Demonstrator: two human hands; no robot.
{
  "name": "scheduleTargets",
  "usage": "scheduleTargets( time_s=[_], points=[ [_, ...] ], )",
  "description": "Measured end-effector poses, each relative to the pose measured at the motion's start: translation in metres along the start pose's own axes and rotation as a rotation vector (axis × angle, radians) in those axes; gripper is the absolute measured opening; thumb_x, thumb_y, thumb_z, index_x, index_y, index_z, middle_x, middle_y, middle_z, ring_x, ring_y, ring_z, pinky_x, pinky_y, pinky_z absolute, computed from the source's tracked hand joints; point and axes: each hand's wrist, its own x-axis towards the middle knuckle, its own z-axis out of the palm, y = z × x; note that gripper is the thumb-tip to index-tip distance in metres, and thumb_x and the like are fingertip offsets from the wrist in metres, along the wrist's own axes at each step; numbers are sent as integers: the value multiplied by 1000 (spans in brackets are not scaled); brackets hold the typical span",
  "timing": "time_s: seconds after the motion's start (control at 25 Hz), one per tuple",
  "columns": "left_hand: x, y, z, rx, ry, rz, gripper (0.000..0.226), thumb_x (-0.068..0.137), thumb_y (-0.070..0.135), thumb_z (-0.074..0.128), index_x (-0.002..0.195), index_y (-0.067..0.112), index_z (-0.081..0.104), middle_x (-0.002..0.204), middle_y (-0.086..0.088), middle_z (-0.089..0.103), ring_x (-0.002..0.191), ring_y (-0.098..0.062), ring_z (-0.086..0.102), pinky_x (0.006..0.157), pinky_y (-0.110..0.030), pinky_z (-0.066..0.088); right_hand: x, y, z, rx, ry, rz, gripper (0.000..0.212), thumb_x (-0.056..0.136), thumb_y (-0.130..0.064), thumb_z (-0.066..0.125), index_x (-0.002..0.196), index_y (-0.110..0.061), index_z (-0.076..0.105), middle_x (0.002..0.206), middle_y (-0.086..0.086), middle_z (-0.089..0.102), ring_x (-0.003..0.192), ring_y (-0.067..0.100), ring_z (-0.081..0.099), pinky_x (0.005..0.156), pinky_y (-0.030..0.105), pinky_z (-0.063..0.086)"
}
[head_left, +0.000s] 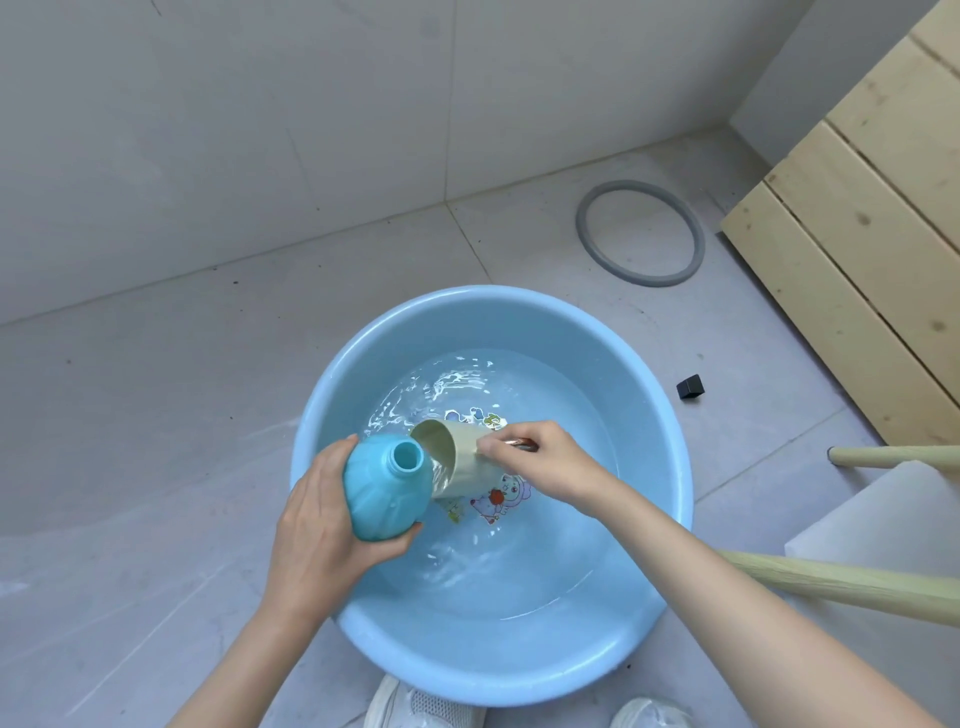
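Observation:
A light blue basin (644, 639) stands on the floor with shallow water and cartoon stickers on its bottom. Over its left side my left hand (317, 525) grips an uncapped turquoise bottle (384, 488), its open neck pointing up and to the right. My right hand (540, 457) holds a cream cup (462, 462) by its handle. The cup is tipped on its side with its mouth against the bottle's neck, and water runs from it down beside the bottle.
A grey ring (639, 234) lies on the tiled floor behind the basin. A small black block (690, 387) sits to the right. A pale wooden panel (857, 218), wooden legs (841, 584) and a white surface are at the right. My white shoes (421, 706) are below the basin.

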Motion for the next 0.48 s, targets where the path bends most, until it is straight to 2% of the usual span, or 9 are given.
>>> scheduleTargets(
  time_s=[0.08, 0.16, 0.28, 0.4, 0.48],
  points=[
    [-1, 1, 0, 7, 4, -2, 93, 53, 65, 61, 128, 14, 38, 123, -8, 57, 106, -17, 48, 83, -34, 47, -6, 5, -8, 83, 34, 10, 13, 87, -38, 65, 89, -28, 74, 85, -9, 67, 84, 9, 61, 88, 28, 51],
    [-1, 1, -1, 11, 1, -3, 94, 53, 66, 61, 128, 14, 38, 123, -7, 57, 106, -17, 48, 83, -35, 47, -15, 5, -18, 180, 91, 8, 18, 89, -32, 64, 94, -19, 75, 96, 5, 71, 87, 13, 65, 95, 32, 52],
    [-1, 0, -1, 10, -7, -8, 94, 54, 67, 61, 128, 14, 39, 122, -7, 57, 105, -17, 48, 85, -30, 44, -33, 0, -35, 327, 178, -8, 18, 93, -24, 59, 95, -14, 74, 103, 14, 71, 93, 21, 67, 92, 30, 53],
    [-1, 1, -1, 27, -5, -24, 94, 53, 68, 60, 128, 14, 40, 122, -5, 57, 105, -15, 49, 83, -32, 45, -53, -14, -51, 483, 226, -56, 21, 94, -20, 55, 91, -13, 75, 92, 6, 73, 86, 21, 67, 85, 27, 56],
    [-1, 0, 0, 29, -10, -23, 95, 53, 68, 61, 128, 14, 41, 120, -4, 57, 104, -15, 49, 82, -29, 43, -67, -28, -59, 566, 261, -89, 26, 90, -21, 56, 77, -15, 78, 83, 5, 74, 78, 19, 68, 79, 25, 57]
  ],
)
